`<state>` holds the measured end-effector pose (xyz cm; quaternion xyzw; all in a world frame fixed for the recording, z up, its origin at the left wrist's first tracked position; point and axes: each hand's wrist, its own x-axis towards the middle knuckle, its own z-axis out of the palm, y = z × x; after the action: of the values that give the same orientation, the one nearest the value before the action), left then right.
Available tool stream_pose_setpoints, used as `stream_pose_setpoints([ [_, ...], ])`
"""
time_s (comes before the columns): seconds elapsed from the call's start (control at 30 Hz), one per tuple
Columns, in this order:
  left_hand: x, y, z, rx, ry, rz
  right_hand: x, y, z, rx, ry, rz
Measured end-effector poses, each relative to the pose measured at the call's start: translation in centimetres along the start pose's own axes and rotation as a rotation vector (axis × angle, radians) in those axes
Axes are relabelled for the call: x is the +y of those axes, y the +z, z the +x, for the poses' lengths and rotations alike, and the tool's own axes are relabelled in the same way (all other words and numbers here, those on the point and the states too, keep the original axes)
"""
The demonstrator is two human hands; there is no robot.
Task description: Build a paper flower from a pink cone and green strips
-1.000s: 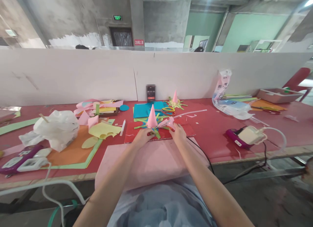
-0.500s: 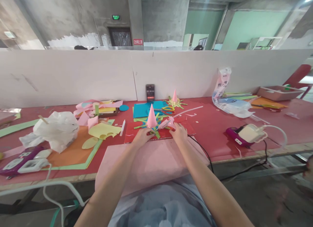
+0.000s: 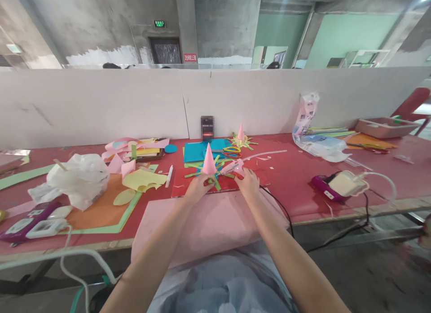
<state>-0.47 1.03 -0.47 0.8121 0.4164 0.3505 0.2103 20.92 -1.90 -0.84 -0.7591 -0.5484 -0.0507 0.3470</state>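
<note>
A pink paper cone [image 3: 209, 160] stands on green and blue paper strips [image 3: 215, 176] laid over a red sheet [image 3: 183, 185]. My left hand [image 3: 198, 187] pinches the strips at the cone's base, fingers closed. My right hand [image 3: 248, 182] grips a pink glue gun [image 3: 233, 168] with its nozzle pointing left toward the cone's base. A black cord [image 3: 278, 208] runs from the gun off the table's front edge. A large pink sheet [image 3: 205, 223] lies under my forearms.
Behind stand a second small pink cone [image 3: 240, 132], yellow-handled scissors [image 3: 231, 150] and blue paper [image 3: 197, 151]. To the left lie a white plastic bag [image 3: 81, 176], paper scraps and a purple power strip [image 3: 30, 218]. A charger on another strip [image 3: 338, 186] sits right. A white partition [image 3: 101, 104] backs the table.
Both hands stay at the cone. The right hand has shifted the glue gun slightly closer to the cone's base; the view has barely moved.
</note>
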Motion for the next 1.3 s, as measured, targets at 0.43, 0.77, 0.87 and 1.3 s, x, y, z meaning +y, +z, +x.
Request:
stream_pose_setpoints([
  [0.43, 0.4, 0.3, 0.1, 0.155, -0.051, 0.054, -0.1, -0.9, 0.0, -0.007, 0.158, 0.146],
  [0.77, 1.0, 0.8, -0.1, 0.043, -0.019, 0.128, 0.1, -1.0, 0.1, -0.030, 0.194, 0.192],
  [0.87, 1.0, 0.9, -0.1, 0.019, -0.002, 0.146, 0.0, -1.0, 0.1, -0.036, 0.192, 0.190],
  [1.3, 0.8, 1.1, -0.1, -0.033, -0.006, 0.228, 0.3, -0.6, 0.3, -0.044, 0.201, 0.189],
])
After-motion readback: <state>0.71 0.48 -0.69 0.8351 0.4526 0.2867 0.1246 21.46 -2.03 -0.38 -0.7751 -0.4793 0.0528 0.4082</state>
